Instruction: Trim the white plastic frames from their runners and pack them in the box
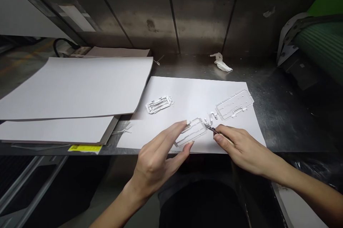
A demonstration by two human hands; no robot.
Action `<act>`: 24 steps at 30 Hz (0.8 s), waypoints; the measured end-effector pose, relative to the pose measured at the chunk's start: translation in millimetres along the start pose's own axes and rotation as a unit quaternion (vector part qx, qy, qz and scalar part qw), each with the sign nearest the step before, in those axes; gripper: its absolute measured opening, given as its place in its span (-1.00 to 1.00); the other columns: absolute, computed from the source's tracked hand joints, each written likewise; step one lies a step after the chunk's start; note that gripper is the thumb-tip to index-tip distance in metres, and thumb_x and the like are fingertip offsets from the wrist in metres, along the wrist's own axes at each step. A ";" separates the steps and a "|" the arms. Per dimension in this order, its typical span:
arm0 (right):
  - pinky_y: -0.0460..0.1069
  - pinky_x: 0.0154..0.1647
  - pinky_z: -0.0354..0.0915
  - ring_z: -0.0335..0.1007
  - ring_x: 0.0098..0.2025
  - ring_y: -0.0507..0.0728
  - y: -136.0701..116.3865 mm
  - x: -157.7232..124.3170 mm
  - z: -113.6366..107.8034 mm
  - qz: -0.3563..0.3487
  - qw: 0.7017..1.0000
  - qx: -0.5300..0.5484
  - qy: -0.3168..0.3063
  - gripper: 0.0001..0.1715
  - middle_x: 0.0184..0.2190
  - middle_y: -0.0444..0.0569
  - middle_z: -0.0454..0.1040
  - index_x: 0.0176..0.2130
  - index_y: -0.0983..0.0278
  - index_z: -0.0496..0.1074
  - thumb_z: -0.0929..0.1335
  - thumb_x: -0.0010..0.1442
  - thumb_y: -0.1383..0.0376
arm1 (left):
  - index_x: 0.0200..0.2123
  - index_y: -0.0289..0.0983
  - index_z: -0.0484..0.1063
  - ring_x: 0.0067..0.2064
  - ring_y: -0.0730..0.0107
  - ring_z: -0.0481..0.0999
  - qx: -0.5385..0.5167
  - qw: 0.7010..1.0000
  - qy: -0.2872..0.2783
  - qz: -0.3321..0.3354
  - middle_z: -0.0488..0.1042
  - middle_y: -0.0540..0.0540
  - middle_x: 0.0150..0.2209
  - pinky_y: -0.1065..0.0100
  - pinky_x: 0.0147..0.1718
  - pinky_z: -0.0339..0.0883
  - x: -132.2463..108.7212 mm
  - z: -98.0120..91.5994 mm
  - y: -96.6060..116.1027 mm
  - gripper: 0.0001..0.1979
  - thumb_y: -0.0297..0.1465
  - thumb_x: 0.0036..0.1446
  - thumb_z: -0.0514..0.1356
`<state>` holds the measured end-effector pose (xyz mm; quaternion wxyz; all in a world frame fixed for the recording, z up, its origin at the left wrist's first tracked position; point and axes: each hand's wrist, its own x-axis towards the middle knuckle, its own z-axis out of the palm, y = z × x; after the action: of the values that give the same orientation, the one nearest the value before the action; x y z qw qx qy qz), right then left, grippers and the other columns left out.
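My left hand [163, 153] grips a flat white plastic frame [193, 132] by its two long edges, thumb below and fingers above. In my right hand [238, 145] is a pair of cutting pliers [211, 128], its jaws at the right end of that frame. A curly white sprue [211, 118] lies there, between the held frame and a second white plastic frame [234, 105] to the upper right. Whether the jaws are closed on the plastic is too small to tell. A small stack of similar white frames [159, 104] rests on the white sheet [187, 92], up and left of my hands.
A thick pile of white sheets [80, 88] covers the bench's left side. A crumpled white scrap [222, 63] lies on the dark metal bench [284, 120] near the back panel [150, 17]. At the right stands a green ribbed conveyor belt [321, 42]. Yellow tape [85, 148] marks the front edge.
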<state>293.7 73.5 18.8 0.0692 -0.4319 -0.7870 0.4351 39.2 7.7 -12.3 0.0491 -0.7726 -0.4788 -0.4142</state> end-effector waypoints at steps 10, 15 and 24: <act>0.01 -0.29 0.10 0.30 -0.31 0.10 30.8 34.6 5.6 0.017 0.987 -0.154 0.035 -0.54 -0.33 -0.15 0.42 -0.13 0.23 0.36 0.15 0.60 -0.04 | 0.32 -0.35 0.34 0.11 0.42 0.53 0.038 0.994 -0.049 -0.088 0.48 -0.06 0.15 0.48 0.13 0.36 -11.2 16.7 -30.6 -0.49 -0.35 0.37 0.29; 0.10 -0.12 0.25 0.29 -0.17 0.18 70.6 15.5 4.7 -0.094 0.932 -0.302 0.176 -0.59 -0.14 0.00 0.35 0.13 0.20 0.43 0.32 0.51 -0.02 | 0.27 -0.43 0.42 0.11 0.15 0.54 0.150 0.976 -0.017 -0.159 0.47 -0.15 0.14 0.29 0.04 0.39 -15.8 9.8 -71.9 -0.48 -0.18 0.42 0.19; 0.15 0.24 0.17 0.20 0.24 0.29 17.1 135.5 -21.2 -0.124 0.908 -0.351 0.191 -0.39 0.22 0.13 0.32 0.37 0.34 0.35 0.26 0.41 0.57 | 0.28 -0.69 0.32 0.26 -0.29 0.38 0.163 0.973 -0.066 -0.151 0.36 -0.50 0.23 -0.18 0.21 0.37 -14.0 45.2 -130.4 -0.33 -0.16 0.44 0.03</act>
<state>230.8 191.3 -17.1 0.1157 -0.4023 -0.9078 0.0274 -38.6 89.3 -93.2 0.0796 -0.6982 -0.6535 -0.2814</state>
